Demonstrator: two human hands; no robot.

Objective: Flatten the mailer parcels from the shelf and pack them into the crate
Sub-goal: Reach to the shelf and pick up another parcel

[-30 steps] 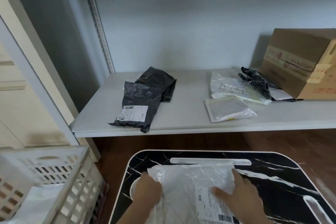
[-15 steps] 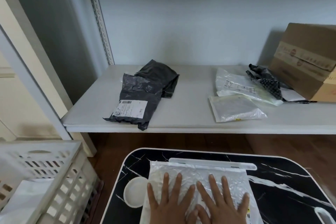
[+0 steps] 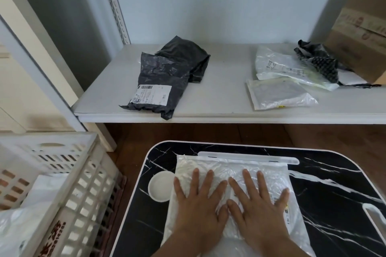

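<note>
A white plastic mailer parcel (image 3: 234, 168) lies flat on the black marble-patterned table (image 3: 330, 200). My left hand (image 3: 198, 204) and my right hand (image 3: 259, 202) press on it side by side, palms down, fingers straight and spread. The white slatted crate (image 3: 69, 190) stands at the lower left with a white mailer (image 3: 27, 217) inside. On the white shelf (image 3: 225, 92) lie a black mailer with a label (image 3: 160, 83), a second black mailer (image 3: 188, 56) behind it, two clear mailers (image 3: 277, 94) (image 3: 282, 64) and a crumpled black patterned bag (image 3: 321, 62).
A brown cardboard box (image 3: 361, 27) sits at the shelf's far right. A white round dish recess (image 3: 159, 186) and a white slot bar (image 3: 248, 157) are set in the table. Slotted shelf uprights (image 3: 113, 2) rise on the left. Dark wood floor lies between table and shelf.
My hands went from gripping the crumpled mailer's sides to pressing flat on top of it. The mailer now lies smoothed out. The view tilted down slightly.
</note>
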